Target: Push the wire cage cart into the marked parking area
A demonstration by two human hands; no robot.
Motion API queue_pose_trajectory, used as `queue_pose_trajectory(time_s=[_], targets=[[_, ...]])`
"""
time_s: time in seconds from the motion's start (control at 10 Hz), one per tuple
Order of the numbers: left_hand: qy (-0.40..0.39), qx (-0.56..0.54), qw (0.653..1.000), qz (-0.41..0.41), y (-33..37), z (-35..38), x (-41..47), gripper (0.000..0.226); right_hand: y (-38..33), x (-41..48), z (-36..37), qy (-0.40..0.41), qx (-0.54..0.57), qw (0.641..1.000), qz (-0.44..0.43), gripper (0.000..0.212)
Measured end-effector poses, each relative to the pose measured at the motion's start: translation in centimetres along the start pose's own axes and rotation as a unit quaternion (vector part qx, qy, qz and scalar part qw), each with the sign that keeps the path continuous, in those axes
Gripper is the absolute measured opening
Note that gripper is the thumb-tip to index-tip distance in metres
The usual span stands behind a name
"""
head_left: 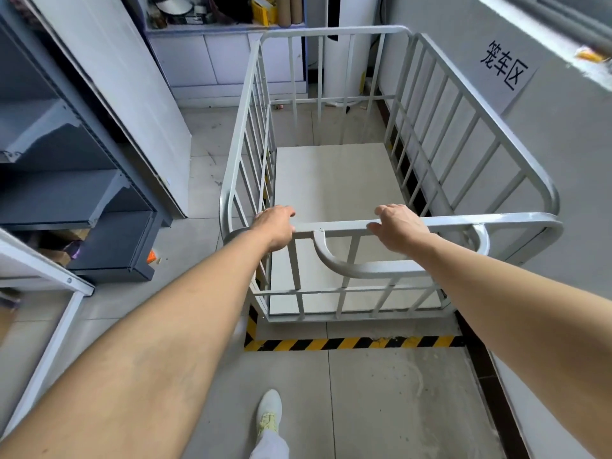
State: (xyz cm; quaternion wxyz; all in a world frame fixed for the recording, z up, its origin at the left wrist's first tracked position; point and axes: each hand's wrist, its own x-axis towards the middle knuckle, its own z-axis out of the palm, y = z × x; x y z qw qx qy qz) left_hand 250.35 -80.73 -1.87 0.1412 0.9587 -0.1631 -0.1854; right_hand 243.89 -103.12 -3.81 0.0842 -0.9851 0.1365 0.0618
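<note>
1. Grey metal rail (341, 224) along the near top of the cart (334, 180) is gripped by both hands: the left hand (273, 226) is curled over it near the left corner, and the right hand (399, 228) is closed on it further right.
2. Inside, the cart's pale floor is bare.
3. The cart stands beside the right wall, within the yellow-and-black floor tape (351, 343), which runs just behind its near end.
4. A wall sign (505, 66) hangs above, and grey shelving (66, 180) stands to the left.

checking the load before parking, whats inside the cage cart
Inside the cage cart only its bare pale floor panel shows; nothing is loaded on it. Both hands, left and right, grip the near top rail. The arms cover a little of the near corners.
</note>
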Motion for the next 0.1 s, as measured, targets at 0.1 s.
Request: queue_pose_trajectory(time_s=[0.1], targets=[[0.026,-0.022,0.999,-0.012,-0.95,-1.19,-2.29,0.046,-1.69,-1.63,-1.15,0.005,0.005,1.000,-0.011,0.038]])
